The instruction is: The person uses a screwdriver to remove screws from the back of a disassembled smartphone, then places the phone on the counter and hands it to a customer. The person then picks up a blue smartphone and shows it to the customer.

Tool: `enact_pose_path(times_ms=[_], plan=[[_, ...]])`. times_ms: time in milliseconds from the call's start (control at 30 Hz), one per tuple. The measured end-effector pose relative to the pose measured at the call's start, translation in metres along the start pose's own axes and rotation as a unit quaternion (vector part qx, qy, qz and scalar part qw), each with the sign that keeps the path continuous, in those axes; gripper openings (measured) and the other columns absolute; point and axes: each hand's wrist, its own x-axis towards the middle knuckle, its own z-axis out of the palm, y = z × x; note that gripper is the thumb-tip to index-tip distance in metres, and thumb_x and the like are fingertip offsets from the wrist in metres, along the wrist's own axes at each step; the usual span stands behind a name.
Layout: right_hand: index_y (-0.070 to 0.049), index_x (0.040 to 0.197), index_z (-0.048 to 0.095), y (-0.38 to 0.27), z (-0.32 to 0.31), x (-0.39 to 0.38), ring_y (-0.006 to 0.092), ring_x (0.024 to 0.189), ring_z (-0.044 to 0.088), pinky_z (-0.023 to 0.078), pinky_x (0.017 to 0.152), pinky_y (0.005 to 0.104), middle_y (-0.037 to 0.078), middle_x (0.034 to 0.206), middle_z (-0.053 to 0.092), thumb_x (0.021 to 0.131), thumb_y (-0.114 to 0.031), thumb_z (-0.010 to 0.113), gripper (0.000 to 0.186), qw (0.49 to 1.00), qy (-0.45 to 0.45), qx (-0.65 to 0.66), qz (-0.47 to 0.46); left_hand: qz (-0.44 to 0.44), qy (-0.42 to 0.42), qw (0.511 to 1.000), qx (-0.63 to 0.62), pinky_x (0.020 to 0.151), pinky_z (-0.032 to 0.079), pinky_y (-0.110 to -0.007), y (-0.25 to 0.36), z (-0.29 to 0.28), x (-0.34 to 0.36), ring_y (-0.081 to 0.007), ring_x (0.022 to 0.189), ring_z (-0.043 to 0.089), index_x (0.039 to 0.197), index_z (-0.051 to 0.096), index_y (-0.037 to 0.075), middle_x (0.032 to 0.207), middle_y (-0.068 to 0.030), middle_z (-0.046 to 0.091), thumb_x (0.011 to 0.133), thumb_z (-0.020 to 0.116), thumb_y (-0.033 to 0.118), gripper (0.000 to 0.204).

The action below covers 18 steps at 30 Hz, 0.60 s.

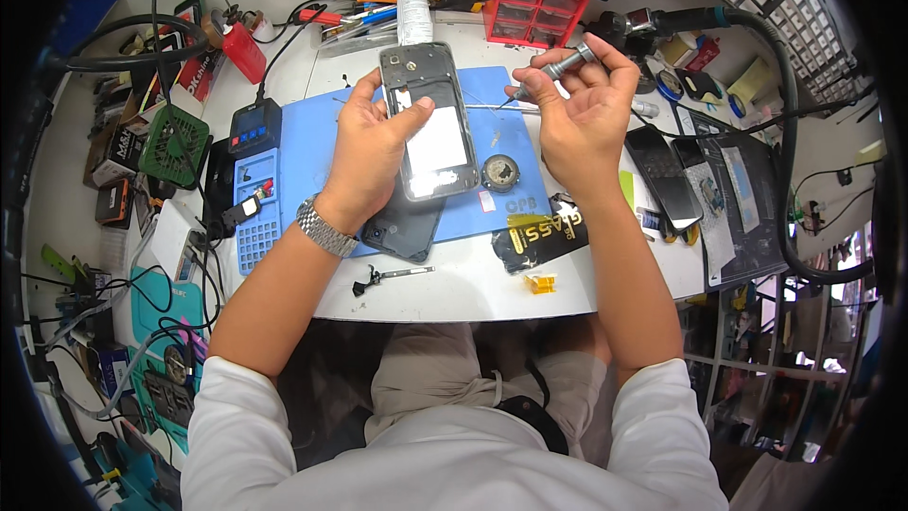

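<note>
An opened phone (412,80) with a dark frame and a large white area is tilted up in my left hand (367,147). My thumb lies across its face and my fingers are behind its left edge. To the right, my right hand (588,128) is raised above the mat, gripping a grey metal screwdriver (566,64). Its thin tip points left and down, apart from the phone. Below the held phone, a dark phone back or second phone (409,230) lies partly hidden on the blue work mat (314,147). A small round dish (500,172) sits between my hands.
Left of the mat stand a small dark device with a screen (255,125) and a green fan (174,145). Pens and tools lie behind, near a red drawer box (535,9). Black packaging (541,238) and a dark phone (664,175) are at right.
</note>
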Motion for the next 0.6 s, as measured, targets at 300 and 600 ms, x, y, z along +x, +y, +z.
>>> enact_pose_path(times_ms=[300,600], plan=[[-0.005,0.143,0.028,0.005,0.004,-0.002,0.0282,0.109,0.07,0.068,0.091,0.0424,0.023,0.12,0.061,0.098,0.012,0.069,0.064,0.997,0.035,0.0,-0.063,-0.074,-0.148,0.986,0.002,0.089,0.065,-0.033,0.001,0.012,-0.015,-0.0173,0.103,0.077,0.151,0.043,-0.006,0.117,-0.0166,0.077,0.095,0.078,-0.001,0.066],[-0.001,0.138,0.026,0.0,0.01,-0.006,0.0214,0.107,0.065,0.065,0.091,0.0348,0.021,0.119,0.057,0.095,0.017,0.068,0.063,0.999,0.029,0.038,-0.022,-0.105,-0.19,0.976,0.014,0.088,0.063,-0.029,0.005,0.012,-0.018,-0.0133,0.099,0.075,0.15,0.047,-0.005,0.115,-0.0117,0.076,0.094,0.079,-0.002,0.064]])
